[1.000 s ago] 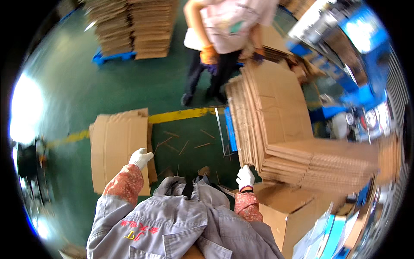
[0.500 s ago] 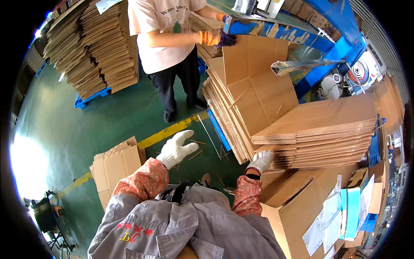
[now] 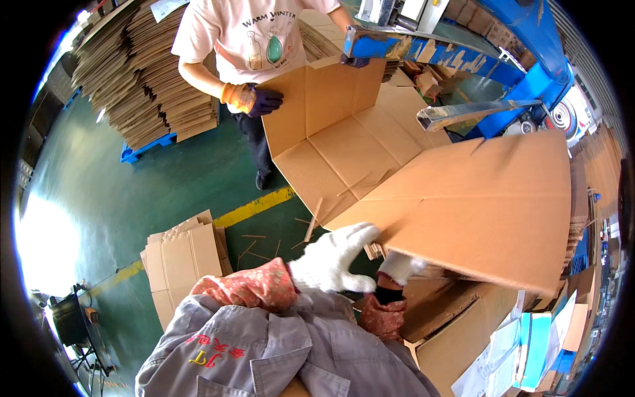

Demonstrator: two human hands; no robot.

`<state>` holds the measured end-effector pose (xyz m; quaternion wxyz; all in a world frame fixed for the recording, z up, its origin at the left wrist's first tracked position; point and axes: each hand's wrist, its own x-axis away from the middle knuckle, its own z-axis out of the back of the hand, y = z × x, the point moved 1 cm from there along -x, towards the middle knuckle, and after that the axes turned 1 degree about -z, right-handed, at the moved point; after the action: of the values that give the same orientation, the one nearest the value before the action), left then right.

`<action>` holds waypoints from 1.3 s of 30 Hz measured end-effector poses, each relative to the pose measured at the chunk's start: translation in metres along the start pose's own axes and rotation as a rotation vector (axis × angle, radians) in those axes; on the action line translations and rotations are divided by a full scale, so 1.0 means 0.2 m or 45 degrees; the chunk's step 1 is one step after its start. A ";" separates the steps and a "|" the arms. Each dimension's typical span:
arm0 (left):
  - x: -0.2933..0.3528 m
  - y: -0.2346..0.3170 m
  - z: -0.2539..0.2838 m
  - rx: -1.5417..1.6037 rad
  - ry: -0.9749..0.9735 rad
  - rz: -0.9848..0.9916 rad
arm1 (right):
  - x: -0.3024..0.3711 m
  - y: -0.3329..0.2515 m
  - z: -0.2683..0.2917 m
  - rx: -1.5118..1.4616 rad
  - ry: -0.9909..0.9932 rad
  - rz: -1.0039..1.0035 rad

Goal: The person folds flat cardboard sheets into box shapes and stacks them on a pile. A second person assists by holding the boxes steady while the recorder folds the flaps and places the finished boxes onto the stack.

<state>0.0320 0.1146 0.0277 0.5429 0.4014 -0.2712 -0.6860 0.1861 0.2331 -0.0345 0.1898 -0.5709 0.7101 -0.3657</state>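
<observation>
A large flat cardboard sheet (image 3: pixel 483 205) is tilted up in front of me, its near edge just above my hands. My left hand (image 3: pixel 334 258), in a white glove, reaches to that near edge with fingers spread and touches it. My right hand (image 3: pixel 402 266), also in a white glove, is tucked under the sheet and seems to grip its underside; its fingers are mostly hidden. Both forearms wear red patterned sleeve covers.
Another person in a pale shirt and orange-and-dark gloves (image 3: pixel 251 99) holds a second cardboard blank (image 3: pixel 331 132) upright. A low pile of flat cardboard (image 3: pixel 182 261) lies on the green floor (image 3: pixel 132 192), a tall stack (image 3: pixel 132 73) stands far left, boxes (image 3: pixel 450 337) sit at my right.
The top cardboard sheet has lifted off the stack and now tilts over my hands. My left hand moved right to its edge; the other person came closer with a blank.
</observation>
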 end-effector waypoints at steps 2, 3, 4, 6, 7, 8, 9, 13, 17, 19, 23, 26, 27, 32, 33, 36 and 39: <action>-0.11 0.08 -0.03 -0.008 0.049 -0.098 | -0.01 0.08 0.04 0.067 -0.052 0.019; -0.16 0.11 -0.04 -0.059 0.088 -0.142 | 0.00 0.11 0.05 0.110 -0.075 0.012; -0.22 0.14 -0.03 -0.178 0.160 -0.146 | 0.00 0.15 0.04 0.144 -0.089 0.020; -0.35 0.14 -0.03 -0.456 0.081 -0.086 | -0.06 0.13 -0.02 0.188 -0.132 0.080; -0.41 0.15 -0.02 -0.591 -0.052 -0.049 | -0.12 0.09 -0.06 0.205 -0.145 0.148; -0.43 0.15 -0.02 -0.599 0.052 -0.160 | -0.17 0.04 -0.11 0.222 -0.145 0.215; -0.46 0.15 0.00 -0.607 0.075 -0.233 | -0.23 -0.02 -0.17 0.244 -0.158 0.302; -0.45 0.26 0.20 -0.258 0.309 -0.283 | -0.44 -0.27 -0.47 0.339 -0.274 0.682; -0.41 0.36 0.34 0.549 0.268 0.059 | -0.58 -0.54 -0.70 0.684 -0.584 1.096; -0.39 0.35 0.34 1.281 0.409 0.229 | -0.64 -0.67 -0.77 0.932 -0.851 1.022; -0.36 0.25 0.33 1.795 0.466 0.444 | -0.65 -0.76 -0.92 1.529 -1.258 1.037; -0.35 0.22 0.37 2.032 0.481 0.415 | -0.65 -0.73 -1.01 1.719 -1.351 1.183; -0.36 0.20 0.39 2.090 0.483 0.397 | -0.64 -0.71 -1.06 1.692 -1.363 1.203; -0.36 -0.07 0.58 1.165 0.282 0.166 | -0.74 -0.49 -1.21 1.731 -1.439 1.156; -0.35 -0.16 0.60 1.190 0.284 -0.039 | -0.75 -0.47 -1.24 1.754 -1.447 1.112; -0.39 -0.37 0.65 1.586 0.274 -0.344 | -0.70 -0.62 -1.27 1.798 -1.372 1.011; -0.42 -0.68 0.65 1.239 0.538 -0.062 | -0.60 -0.58 -1.27 1.737 -1.332 0.957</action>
<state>-0.1422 0.2236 0.0083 0.3206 0.7425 -0.4335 -0.3975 0.1227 0.4154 0.2004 0.8846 -0.1611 0.3044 -0.3145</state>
